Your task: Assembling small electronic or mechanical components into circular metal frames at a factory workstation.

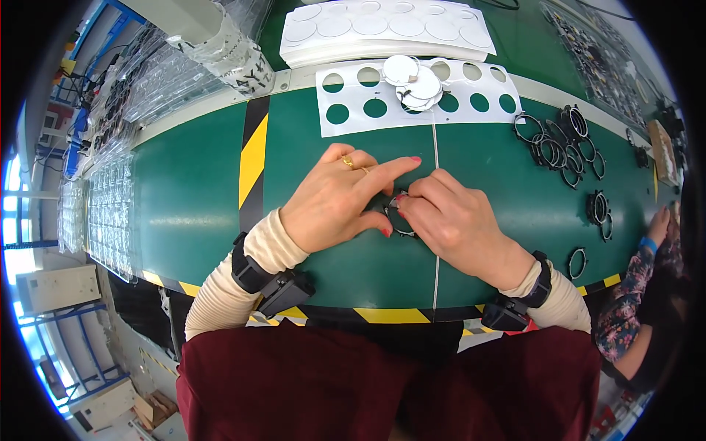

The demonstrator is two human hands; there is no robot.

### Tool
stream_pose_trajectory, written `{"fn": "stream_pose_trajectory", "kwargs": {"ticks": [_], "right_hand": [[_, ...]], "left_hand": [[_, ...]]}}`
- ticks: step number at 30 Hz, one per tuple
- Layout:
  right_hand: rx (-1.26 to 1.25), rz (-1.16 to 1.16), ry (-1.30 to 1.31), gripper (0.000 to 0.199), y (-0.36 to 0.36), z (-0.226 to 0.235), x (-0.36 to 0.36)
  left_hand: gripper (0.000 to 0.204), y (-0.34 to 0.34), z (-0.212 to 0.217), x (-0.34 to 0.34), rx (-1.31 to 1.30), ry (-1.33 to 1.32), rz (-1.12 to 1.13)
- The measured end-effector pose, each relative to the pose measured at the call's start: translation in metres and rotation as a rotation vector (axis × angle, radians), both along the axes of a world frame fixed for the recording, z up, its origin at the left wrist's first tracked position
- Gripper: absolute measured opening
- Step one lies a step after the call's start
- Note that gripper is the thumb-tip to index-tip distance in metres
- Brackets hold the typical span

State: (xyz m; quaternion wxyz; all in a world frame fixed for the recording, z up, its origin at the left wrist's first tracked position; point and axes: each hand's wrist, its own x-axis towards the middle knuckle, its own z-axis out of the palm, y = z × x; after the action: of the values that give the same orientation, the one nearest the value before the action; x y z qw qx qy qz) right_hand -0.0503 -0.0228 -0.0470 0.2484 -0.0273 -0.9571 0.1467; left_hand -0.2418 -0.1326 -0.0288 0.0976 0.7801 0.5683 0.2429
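Black ring (404, 233), seemingly against right hand (462, 226)

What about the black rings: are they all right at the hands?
No: one ring is between the left hand and the right hand, while other rings lie on the green table farther right.

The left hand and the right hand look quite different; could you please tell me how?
The left hand stretches its forefinger out, thumb beside the black frame; the right hand bunches its fingers over it. The left hand wears gold jewellery; none shows on the right hand. Both have cream sleeves and black wrist straps.
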Motion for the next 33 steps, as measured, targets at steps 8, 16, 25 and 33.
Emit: {"fn": "stream_pose_trajectory", "kwargs": {"ticks": [8,16,25,33], "right_hand": [[0.012,-0.016,0.010,0.012,0.002,0.003,0.003],[0.010,-0.022,-0.023,0.013,0.003,0.003,0.006],[0.020,-0.009,0.000,0.013,0.006,-0.005,0.004],[0.046,0.115,0.036,0.013,0.023,-0.007,0.002]], "left_hand": [[0.090,0.008,0.001,-0.019,0.034,-0.275,0.136],[0.101,0.005,-0.002,0.010,-0.075,-0.291,0.054],[0.103,0.009,-0.018,0.020,-0.056,-0.313,0.001],[0.104,0.013,-0.021,0.022,-0.079,-0.319,0.009]]}}
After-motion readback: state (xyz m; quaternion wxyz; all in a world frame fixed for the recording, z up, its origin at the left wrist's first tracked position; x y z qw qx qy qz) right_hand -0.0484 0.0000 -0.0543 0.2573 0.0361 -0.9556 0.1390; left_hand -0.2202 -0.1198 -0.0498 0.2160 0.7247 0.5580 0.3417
